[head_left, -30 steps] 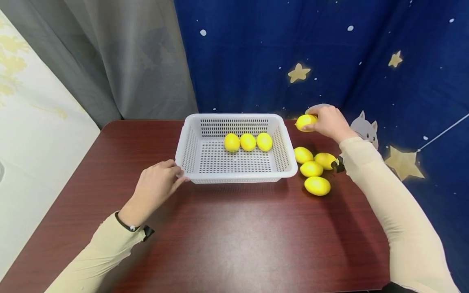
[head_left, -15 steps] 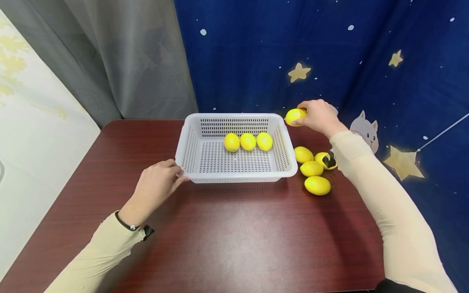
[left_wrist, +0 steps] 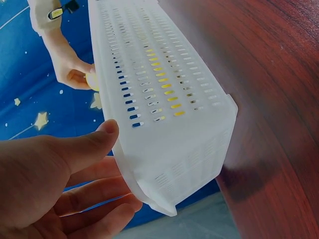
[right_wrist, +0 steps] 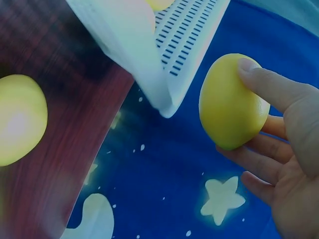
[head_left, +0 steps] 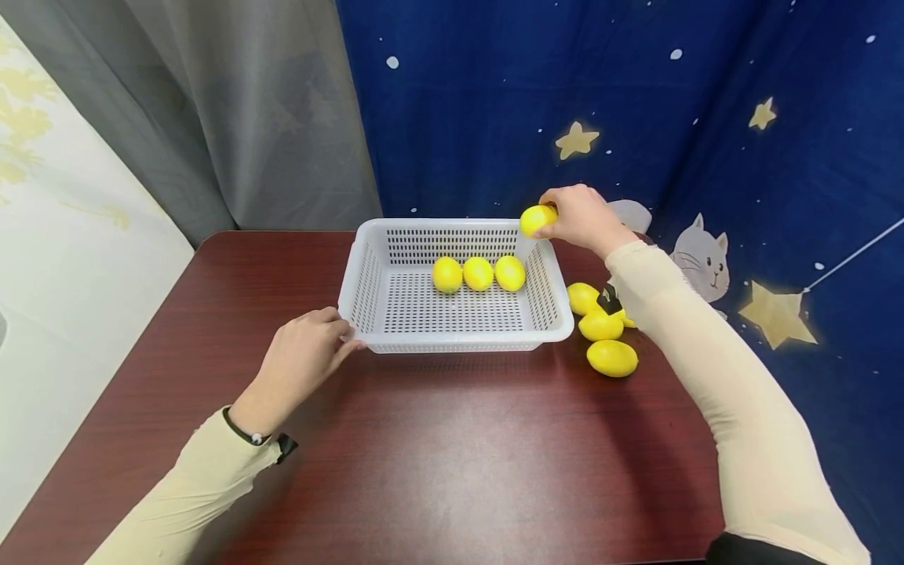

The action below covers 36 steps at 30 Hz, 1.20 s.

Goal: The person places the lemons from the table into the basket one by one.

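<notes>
My right hand (head_left: 585, 218) holds a yellow lemon (head_left: 538, 221) between thumb and fingers, above the far right corner of a white plastic basket (head_left: 452, 338). In the right wrist view the held lemon (right_wrist: 232, 102) shows whole, the thumb across its upper side. Three lemons (head_left: 478, 274) lie in a row inside the basket, toward its far right. My left hand (head_left: 302, 357) grips the basket's near left corner. The left wrist view shows that hand's thumb (left_wrist: 89, 147) on the outside of the rim and its fingers over the other side.
Several lemons (head_left: 611, 359) lie on the dark red wooden table (head_left: 452, 463), just right of the basket; one is partly hidden by the right wrist. Behind the table hang a grey curtain (head_left: 282, 118) and a blue star-patterned curtain (head_left: 494, 110).
My right hand has carried its lemon leftward and slightly up, from beyond the loose lemons to over the basket's far right corner. My left hand and the basket have stayed put.
</notes>
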Each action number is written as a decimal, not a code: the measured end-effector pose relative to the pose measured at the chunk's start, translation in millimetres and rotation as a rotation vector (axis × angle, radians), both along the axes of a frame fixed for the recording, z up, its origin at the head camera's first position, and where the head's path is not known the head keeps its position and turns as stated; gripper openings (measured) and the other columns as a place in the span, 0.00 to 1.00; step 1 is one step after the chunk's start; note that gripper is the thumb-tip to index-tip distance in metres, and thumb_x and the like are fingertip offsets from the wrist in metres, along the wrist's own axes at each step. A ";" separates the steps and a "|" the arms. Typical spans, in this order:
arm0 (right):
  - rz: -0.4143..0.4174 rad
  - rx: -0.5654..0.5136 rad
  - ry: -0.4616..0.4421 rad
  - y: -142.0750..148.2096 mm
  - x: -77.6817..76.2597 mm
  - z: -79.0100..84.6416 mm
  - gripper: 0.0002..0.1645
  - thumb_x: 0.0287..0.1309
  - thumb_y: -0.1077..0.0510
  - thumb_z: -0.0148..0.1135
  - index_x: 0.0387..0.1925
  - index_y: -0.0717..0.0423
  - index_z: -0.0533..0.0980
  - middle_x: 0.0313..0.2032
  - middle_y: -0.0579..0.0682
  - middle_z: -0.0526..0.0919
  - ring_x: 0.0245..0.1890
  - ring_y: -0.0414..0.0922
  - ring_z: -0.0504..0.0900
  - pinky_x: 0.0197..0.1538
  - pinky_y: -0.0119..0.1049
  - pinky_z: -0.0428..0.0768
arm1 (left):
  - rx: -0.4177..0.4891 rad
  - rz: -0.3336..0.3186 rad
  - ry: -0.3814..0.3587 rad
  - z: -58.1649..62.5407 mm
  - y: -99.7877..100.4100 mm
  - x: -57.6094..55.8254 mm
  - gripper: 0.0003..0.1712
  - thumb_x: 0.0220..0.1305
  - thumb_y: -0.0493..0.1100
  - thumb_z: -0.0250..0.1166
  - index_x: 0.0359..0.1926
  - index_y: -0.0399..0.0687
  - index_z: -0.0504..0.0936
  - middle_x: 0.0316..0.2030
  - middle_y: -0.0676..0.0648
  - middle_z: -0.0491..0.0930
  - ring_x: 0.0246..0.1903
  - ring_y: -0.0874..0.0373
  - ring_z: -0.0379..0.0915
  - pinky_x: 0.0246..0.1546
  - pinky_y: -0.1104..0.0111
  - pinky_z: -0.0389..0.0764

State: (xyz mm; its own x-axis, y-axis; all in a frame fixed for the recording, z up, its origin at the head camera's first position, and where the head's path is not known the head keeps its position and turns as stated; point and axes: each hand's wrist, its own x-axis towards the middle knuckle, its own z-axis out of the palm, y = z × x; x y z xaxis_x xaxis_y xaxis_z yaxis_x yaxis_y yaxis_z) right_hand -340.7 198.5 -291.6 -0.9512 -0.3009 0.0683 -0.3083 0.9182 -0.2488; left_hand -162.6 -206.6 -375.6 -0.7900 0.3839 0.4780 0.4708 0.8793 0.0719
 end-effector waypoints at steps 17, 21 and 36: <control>0.112 0.006 0.038 -47.7 -9.0 0.6 0.32 0.56 0.45 0.71 0.59 0.55 0.76 0.52 0.55 0.82 0.46 0.52 0.75 0.61 0.48 0.77 | -0.007 0.000 0.004 0.4 -2.3 2.2 0.13 0.46 0.46 0.79 0.27 0.44 0.86 0.25 0.48 0.79 0.25 0.52 0.76 0.26 0.57 0.80; 0.135 0.005 0.035 -57.9 -8.9 1.0 0.32 0.55 0.44 0.71 0.58 0.54 0.77 0.51 0.54 0.83 0.46 0.51 0.75 0.60 0.48 0.77 | -0.012 -0.005 0.009 0.5 -2.5 3.1 0.13 0.46 0.46 0.79 0.27 0.44 0.86 0.25 0.48 0.79 0.25 0.52 0.77 0.26 0.56 0.80; 0.231 0.041 0.046 -96.5 -17.3 -9.3 0.29 0.54 0.42 0.72 0.55 0.50 0.79 0.48 0.49 0.84 0.44 0.49 0.75 0.56 0.44 0.75 | 0.001 -0.015 0.020 -0.5 -4.7 2.2 0.13 0.46 0.45 0.79 0.28 0.43 0.86 0.26 0.47 0.80 0.26 0.51 0.77 0.26 0.56 0.81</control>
